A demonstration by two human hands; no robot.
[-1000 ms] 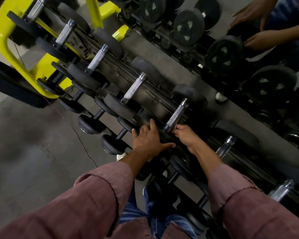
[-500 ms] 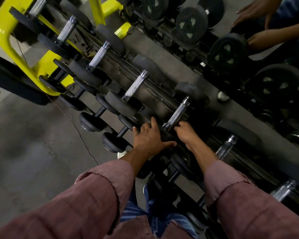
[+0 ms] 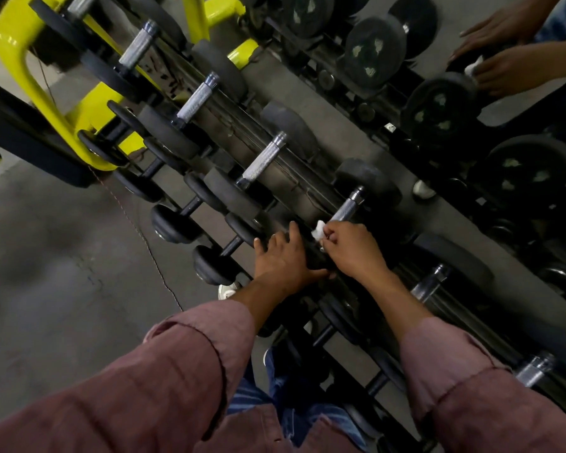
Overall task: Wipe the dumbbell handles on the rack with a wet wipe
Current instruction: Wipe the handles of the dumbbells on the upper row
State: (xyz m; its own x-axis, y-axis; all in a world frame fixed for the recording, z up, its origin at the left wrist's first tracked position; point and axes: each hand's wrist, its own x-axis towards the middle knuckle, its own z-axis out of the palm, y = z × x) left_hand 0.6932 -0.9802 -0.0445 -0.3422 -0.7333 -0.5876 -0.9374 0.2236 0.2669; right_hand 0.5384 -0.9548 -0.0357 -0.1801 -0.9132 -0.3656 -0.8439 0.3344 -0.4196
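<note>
White wet wipe (crumpled) touching near end of knurled dumbbell handle on rack.

Dim indoor shot, low contrast, grainy overall. Soft light seems to come from the upper left: the yellow frame is the brightest thing, with a mild sheen on its curve. Knurled chrome handles catch small highlights; the black dumbbell heads sink into near-black with little detail. Right side and lower rack tiers fall into deep shadow. The grey floor looks smeared and blotchy, soft focus. Slight motion blur on both hands and at the frame edges. Wide-angle distortion bends the rack lines toward the corners; the horizon is strongly tilted.
</note>
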